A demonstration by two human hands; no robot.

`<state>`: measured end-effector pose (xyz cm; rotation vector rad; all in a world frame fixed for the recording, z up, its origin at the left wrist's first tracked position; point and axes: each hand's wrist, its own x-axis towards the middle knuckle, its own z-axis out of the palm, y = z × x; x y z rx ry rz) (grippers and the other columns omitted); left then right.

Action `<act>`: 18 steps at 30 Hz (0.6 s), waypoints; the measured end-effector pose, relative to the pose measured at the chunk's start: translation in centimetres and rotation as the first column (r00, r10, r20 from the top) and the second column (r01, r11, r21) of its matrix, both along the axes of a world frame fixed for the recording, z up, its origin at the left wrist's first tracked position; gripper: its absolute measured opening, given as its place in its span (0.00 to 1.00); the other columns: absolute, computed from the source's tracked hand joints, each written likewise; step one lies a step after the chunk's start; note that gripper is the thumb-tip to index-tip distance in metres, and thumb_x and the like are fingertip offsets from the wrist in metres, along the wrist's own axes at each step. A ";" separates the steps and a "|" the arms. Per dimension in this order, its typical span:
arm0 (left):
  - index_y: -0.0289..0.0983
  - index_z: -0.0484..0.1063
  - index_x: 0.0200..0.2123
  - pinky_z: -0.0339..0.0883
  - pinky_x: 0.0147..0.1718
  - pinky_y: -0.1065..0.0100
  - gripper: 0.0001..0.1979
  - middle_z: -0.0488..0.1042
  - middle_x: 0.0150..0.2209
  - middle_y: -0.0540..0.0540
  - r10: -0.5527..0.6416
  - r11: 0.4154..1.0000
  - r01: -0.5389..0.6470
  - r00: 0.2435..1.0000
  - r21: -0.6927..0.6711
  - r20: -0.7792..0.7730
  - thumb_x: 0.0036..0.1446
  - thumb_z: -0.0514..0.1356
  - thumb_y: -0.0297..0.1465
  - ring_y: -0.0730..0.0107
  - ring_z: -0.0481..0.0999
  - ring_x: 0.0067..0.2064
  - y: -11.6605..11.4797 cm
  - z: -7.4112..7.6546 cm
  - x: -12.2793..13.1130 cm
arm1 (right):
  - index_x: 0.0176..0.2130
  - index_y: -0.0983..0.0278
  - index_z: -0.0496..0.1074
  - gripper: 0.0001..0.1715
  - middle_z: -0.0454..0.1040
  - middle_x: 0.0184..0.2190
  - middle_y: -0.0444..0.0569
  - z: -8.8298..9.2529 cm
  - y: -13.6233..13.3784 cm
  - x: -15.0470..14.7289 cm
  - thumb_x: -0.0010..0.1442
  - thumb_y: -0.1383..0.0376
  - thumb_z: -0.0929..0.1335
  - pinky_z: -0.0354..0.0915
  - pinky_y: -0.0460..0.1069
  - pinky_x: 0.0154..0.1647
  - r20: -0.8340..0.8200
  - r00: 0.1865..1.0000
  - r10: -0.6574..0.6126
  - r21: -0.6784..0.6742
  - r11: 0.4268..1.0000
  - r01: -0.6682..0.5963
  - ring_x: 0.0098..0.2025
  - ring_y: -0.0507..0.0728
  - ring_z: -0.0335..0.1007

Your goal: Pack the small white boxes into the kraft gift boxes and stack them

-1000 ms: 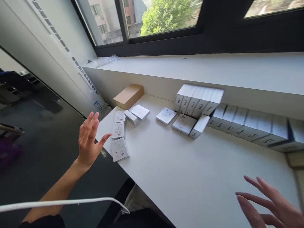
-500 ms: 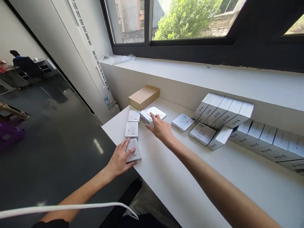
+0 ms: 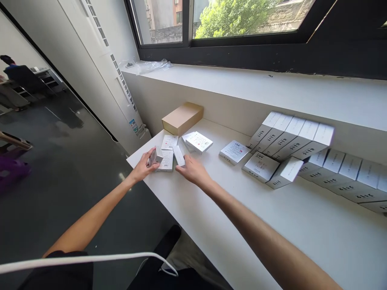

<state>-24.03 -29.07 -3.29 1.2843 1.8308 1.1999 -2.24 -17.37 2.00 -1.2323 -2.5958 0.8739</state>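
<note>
My left hand is closed around a small white box, tilted up at the table's left edge. My right hand grips another white box, stood on its narrow side; its fingers are partly hidden behind the box and hand. Between the two hands a printed white box lies flat on the table. Behind it rests a second flat box. Just beyond my right hand, a printed box leans over another white box.
A brown cardboard box stands at the back left of the white table. One flat box lies mid-table. Upright white boxes form rows at right. A white cable crosses low in front. A seated person is far left.
My left hand has lifted its box from flat and moved it forward along the edge. My right hand has taken a box from the back group and brought it nearer, turned on its side.
</note>
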 end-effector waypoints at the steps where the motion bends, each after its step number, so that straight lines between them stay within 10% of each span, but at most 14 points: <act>1: 0.44 0.48 0.68 0.66 0.58 0.51 0.42 0.62 0.61 0.36 -0.038 0.999 0.037 0.999 0.016 0.037 0.56 0.63 0.46 0.53 0.69 0.61 0.7 -0.3 0.5 | 0.48 0.63 0.67 0.19 0.78 0.43 0.56 -0.4 -0.2 -0.4 0.60 0.56 0.65 0.68 0.54 0.36 -0.043 0.999 -0.015 -0.034 0.999 0.013 0.41 0.66 0.75; 7: 0.46 0.33 0.70 0.69 0.56 0.53 0.51 0.61 0.64 0.34 -0.064 0.990 0.040 0.981 0.135 0.181 0.56 0.65 0.45 0.54 0.72 0.60 0.2 -2.2 6.5 | 0.64 0.65 0.55 0.33 0.77 0.51 0.55 -1.8 -1.6 2.8 0.61 0.61 0.62 0.71 0.55 0.45 -0.263 0.953 -0.151 -0.175 0.979 0.107 0.47 0.63 0.76; 13: 0.51 0.33 0.72 0.64 0.61 0.46 0.57 0.50 0.70 0.34 -0.221 0.973 0.212 0.969 0.086 0.108 0.52 0.70 0.44 0.46 0.65 0.65 -1.5 -2.1 13.1 | 0.66 0.59 0.59 0.33 0.70 0.60 0.53 2.6 -3.9 14.4 0.64 0.58 0.61 0.71 0.56 0.49 -0.580 0.745 -0.331 -0.092 0.935 0.343 0.55 0.64 0.71; 18: 0.53 0.37 0.71 0.62 0.62 0.43 0.58 0.50 0.69 0.35 -0.321 0.939 0.323 0.946 0.114 -0.033 0.47 0.73 0.44 0.43 0.61 0.67 -0.8 -2.5 16.1 | 0.69 0.60 0.56 0.37 0.78 0.49 0.56 1.8 -5.1 19.1 0.63 0.57 0.62 0.72 0.57 0.38 -0.307 0.850 -0.427 0.035 0.888 0.459 0.38 0.64 0.76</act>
